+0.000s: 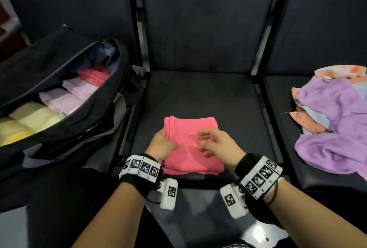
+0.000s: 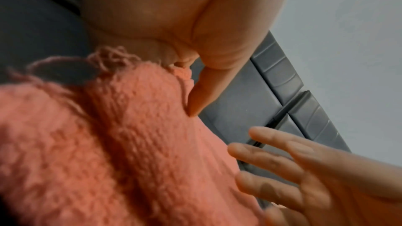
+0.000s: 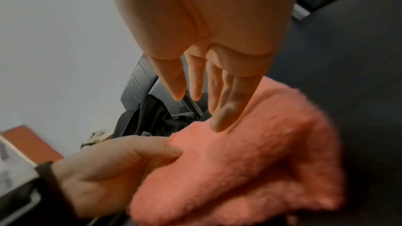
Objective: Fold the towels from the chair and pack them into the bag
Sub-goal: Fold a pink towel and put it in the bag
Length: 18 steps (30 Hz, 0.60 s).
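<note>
A folded pink towel lies on the middle seat, near its front edge. My left hand pinches the towel's left edge, thumb on top and fingers underneath, as the right wrist view shows. My right hand hovers over the towel's middle with fingers loosely spread and holds nothing. Its straight fingers point down at the towel. In the left wrist view the thumb presses into the towel. The open black bag stands on the left seat.
Inside the bag lie folded yellow, pale pink and pink towels. A loose pile of purple, orange and blue towels covers the right seat. Metal armrest bars separate the seats. The back of the middle seat is bare dark cushion.
</note>
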### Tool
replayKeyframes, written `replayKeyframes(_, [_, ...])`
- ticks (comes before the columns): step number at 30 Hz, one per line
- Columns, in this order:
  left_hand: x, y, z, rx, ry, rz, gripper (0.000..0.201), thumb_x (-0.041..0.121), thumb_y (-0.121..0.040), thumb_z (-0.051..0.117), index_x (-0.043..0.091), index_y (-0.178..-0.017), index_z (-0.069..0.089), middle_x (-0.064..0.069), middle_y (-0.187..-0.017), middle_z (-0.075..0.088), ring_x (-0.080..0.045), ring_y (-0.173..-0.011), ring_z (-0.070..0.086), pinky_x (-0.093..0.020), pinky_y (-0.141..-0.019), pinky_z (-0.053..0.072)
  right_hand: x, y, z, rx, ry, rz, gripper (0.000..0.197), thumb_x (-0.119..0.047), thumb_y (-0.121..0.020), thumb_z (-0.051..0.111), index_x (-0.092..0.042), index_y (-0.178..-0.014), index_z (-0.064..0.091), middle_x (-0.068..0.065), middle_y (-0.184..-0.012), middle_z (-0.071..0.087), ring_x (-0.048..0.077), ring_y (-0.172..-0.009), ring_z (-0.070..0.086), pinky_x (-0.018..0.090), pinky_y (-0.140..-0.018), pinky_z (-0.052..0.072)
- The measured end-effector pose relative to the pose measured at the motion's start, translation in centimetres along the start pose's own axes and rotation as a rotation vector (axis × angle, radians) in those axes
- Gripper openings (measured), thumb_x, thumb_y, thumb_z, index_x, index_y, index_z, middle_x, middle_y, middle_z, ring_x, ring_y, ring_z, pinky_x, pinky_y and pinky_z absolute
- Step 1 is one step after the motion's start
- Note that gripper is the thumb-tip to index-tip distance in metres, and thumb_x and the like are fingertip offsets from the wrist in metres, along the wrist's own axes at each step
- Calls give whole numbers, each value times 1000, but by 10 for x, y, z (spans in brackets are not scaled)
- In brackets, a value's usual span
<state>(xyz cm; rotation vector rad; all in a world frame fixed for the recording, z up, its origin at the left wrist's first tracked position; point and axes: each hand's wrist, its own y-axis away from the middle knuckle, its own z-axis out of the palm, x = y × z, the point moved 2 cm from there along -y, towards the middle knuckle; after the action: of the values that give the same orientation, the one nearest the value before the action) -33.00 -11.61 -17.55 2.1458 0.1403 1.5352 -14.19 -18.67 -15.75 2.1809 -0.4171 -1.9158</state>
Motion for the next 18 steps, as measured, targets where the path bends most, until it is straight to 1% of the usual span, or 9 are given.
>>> replayKeyframes(1, [0,0,0,9,-34,6,36,-15,-77,63,19,-91,61,0,-88,69,-16,-82,65,-26,-71,53,4,2,-5,-8,76,-32,28,2,-91,61,-20,-109,63,5,-108,66,18,-82,65,33,-64,57])
replayKeyframes(3, [0,0,-1,12,-75,9,41,-16,-77,62,23,-88,58,2,-89,67,-16,-84,64,-25,-70,51,11,7,-12,-37,276,-94,29,-1,-88,66,-23,-107,68,-5,-102,68,14,-86,65,34,-77,58])
replayKeyframes(5, [-1,1,-2,6,-103,20,42,-16,-77,62,23,-90,58,4,-91,66,-17,-87,63,-26,-74,51,17,13,-16,-81,455,-140,30,-4,-85,68,-21,-110,71,-10,-103,69,11,-92,65,27,-90,52])
replayKeyframes(8, [-4,3,-3,3,-139,52,47,-17,-76,63,19,-107,58,6,-93,65,-21,-96,64,-29,-84,50,22,21,-19,-160,581,-215,33,-7,-83,70,-19,-114,72,-8,-109,66,5,-94,62,16,-89,46])
replayKeyframes(10, [-7,4,-3,16,-179,68,48,-14,-76,66,18,-111,58,5,-96,65,-23,-101,65,-31,-88,51,25,26,-18,-202,642,-245,33,-10,-83,72,-18,-115,73,-1,-122,62,8,-102,62,14,-93,45])
replayKeyframes(12, [-10,4,-4,57,-240,66,46,-9,-75,70,17,-112,60,-1,-102,67,-26,-104,65,-37,-93,53,27,30,-15,-232,763,-268,34,-14,-84,72,-18,-118,72,5,-136,54,15,-118,57,16,-102,40])
replayKeyframes(14, [-11,6,-6,111,-333,70,53,-3,-73,75,16,-120,60,-3,-108,68,-25,-103,65,-35,-93,53,31,35,-9,-256,910,-315,40,-17,-83,70,-19,-123,68,9,-144,46,22,-131,45,22,-111,32])
replayKeyframes(16, [-10,12,-9,155,-472,70,68,3,-71,77,19,-133,53,-4,-116,64,-25,-106,62,-33,-93,51,34,38,-3,-280,1017,-334,49,-16,-81,66,-22,-130,63,9,-147,40,26,-133,39,29,-112,32])
replayKeyframes(18, [-9,18,-10,195,-652,61,77,8,-73,74,25,-142,44,-7,-125,54,-30,-115,57,-40,-98,49,36,39,0,-270,1091,-348,54,-12,-79,60,-24,-132,59,7,-148,38,27,-131,38,33,-109,36])
